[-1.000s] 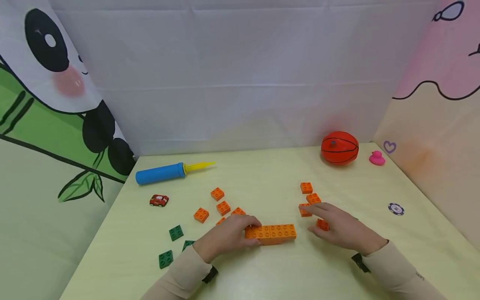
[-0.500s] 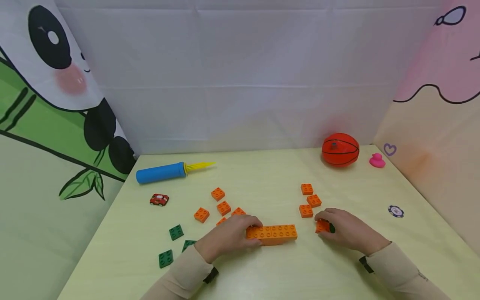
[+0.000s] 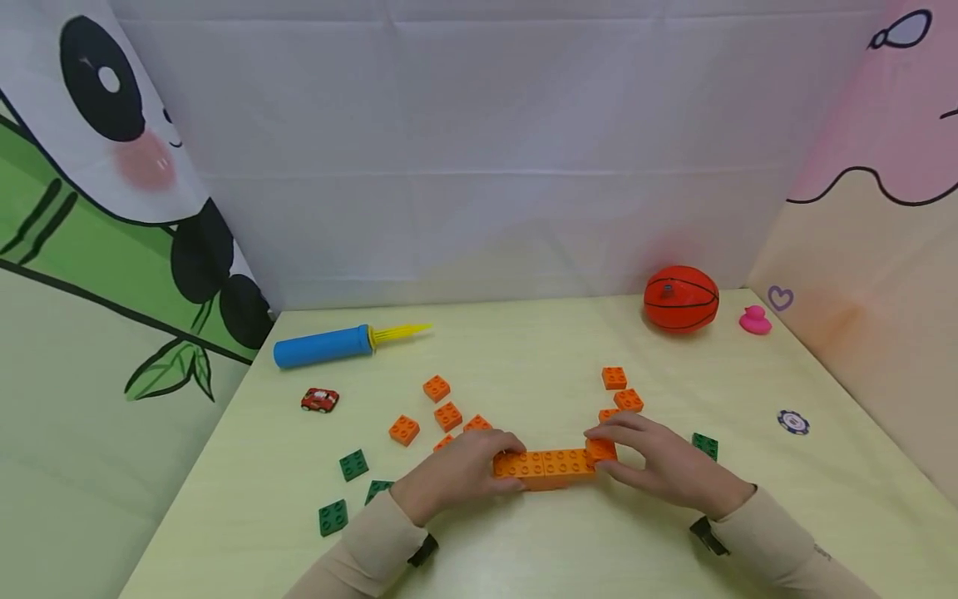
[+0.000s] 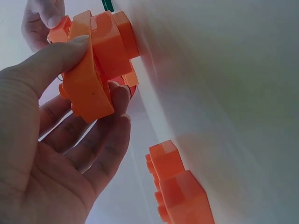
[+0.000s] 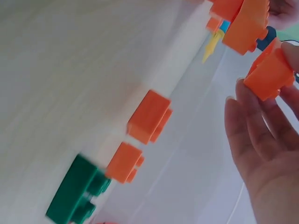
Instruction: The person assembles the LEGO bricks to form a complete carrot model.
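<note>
Orange plastic studded-brick bar (image 3: 548,467) is near the middle of the pale yellow tabletop (image 3: 524,341). The left hand (image 3: 462,471) grips its left end; the right hand (image 3: 662,462) pinches a square orange plastic brick (image 5: 271,72) beside the bar's right end.

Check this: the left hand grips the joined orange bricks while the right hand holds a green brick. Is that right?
No: the right hand holds an orange brick, not a green one, as the head view shows. The left hand grips the joined orange bricks.
</note>
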### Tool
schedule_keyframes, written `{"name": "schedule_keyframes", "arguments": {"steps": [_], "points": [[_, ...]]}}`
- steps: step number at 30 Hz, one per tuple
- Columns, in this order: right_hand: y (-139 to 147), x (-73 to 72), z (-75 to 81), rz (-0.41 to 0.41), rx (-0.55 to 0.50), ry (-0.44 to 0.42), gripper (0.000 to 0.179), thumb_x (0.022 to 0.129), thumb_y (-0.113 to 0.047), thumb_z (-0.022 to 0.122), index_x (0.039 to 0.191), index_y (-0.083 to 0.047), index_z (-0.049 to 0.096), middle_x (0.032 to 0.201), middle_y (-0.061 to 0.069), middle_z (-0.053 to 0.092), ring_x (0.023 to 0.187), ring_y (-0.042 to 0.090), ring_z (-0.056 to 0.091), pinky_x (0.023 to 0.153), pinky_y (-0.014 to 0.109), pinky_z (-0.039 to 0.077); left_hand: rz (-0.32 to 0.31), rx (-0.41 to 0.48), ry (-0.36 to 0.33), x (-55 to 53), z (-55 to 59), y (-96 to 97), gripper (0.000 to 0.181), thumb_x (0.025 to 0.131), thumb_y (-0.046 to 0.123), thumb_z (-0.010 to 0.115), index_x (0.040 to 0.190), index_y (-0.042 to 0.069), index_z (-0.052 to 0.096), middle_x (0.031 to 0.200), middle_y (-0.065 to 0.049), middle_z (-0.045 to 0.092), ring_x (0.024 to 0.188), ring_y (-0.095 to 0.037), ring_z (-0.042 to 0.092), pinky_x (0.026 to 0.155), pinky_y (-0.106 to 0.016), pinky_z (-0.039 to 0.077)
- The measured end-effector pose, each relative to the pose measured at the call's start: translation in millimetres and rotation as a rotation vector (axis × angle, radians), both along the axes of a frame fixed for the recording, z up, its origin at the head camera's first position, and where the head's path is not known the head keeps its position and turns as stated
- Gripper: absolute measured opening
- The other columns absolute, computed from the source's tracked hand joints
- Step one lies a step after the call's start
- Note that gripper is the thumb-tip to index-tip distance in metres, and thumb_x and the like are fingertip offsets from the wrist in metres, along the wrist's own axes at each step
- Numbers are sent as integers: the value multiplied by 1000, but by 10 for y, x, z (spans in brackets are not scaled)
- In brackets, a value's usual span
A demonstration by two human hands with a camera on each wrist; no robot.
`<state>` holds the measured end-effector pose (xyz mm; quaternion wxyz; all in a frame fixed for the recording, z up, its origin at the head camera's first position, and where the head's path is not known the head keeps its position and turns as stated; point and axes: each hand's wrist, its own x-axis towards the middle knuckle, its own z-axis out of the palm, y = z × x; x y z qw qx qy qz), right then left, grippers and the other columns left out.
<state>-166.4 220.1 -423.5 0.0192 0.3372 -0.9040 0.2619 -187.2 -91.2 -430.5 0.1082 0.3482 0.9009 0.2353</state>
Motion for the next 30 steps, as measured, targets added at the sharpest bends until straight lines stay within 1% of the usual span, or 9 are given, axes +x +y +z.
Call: {"name": "schedule_keyframes", "arguments": {"steps": [3,7,10,13,17,21,24,26,30], "points": [[-74,15,23,16,9,-43,40,94,-31,71,133,-24,63,126,-10,60,113,14,57,93,36,55,2,-2,0,-2,-5,3,37,87,35,78,118,16,69,113,7,68,94,-5,58,89,-26,52],[-139,19,42,48,19,-63,46,94,-30,71,137,-19,61,126,-8,60,111,12,58,92,33,55,-6,2,6,-4,-4,9,37,87,35,78,117,15,69,112,7,69,94,-5,59,89,-25,52],[-159,5,43,63,23,-56,45,94,-31,71,135,-15,62,125,-8,61,110,11,58,92,32,55,-6,4,4,-1,2,12,37,87,35,78,117,15,70,112,8,69,94,-5,59,89,-26,52],[-168,-17,38,57,37,-76,44,96,-38,67,133,-14,64,124,-10,61,111,12,58,93,34,55,-1,4,-1,0,1,14,37,87,36,78,118,16,70,112,8,68,94,-5,59,90,-26,52],[-167,-47,23,39,25,-143,46,95,-47,64,130,-17,65,123,-12,63,111,12,59,94,38,54,-2,5,-4,2,-1,15,37,88,36,77,118,16,70,112,9,68,95,-5,59,90,-26,52],[-154,-84,-2,42,-39,-257,46,94,-48,65,129,-18,65,122,-10,65,107,9,62,92,38,55,5,6,-13,4,3,13,37,87,37,78,117,17,70,112,9,68,94,-4,58,90,-25,52],[-144,-117,-39,54,-93,-357,43,94,-44,67,129,-18,64,122,-8,66,104,8,65,90,34,56,15,5,-22,2,5,13,36,87,37,78,117,17,69,112,9,68,94,-4,58,90,-25,52],[-139,-136,-68,60,-120,-407,42,94,-42,67,129,-19,63,121,-8,66,102,8,66,88,29,56,19,5,-29,2,3,14,36,87,37,78,116,18,69,112,9,67,93,-4,57,90,-25,52],[-141,-167,-110,72,-152,-432,39,94,-40,68,128,-20,62,119,-8,66,100,8,65,87,24,55,16,7,-25,2,-5,10,35,87,36,78,115,17,69,111,9,67,92,-4,57,89,-25,52]]}}
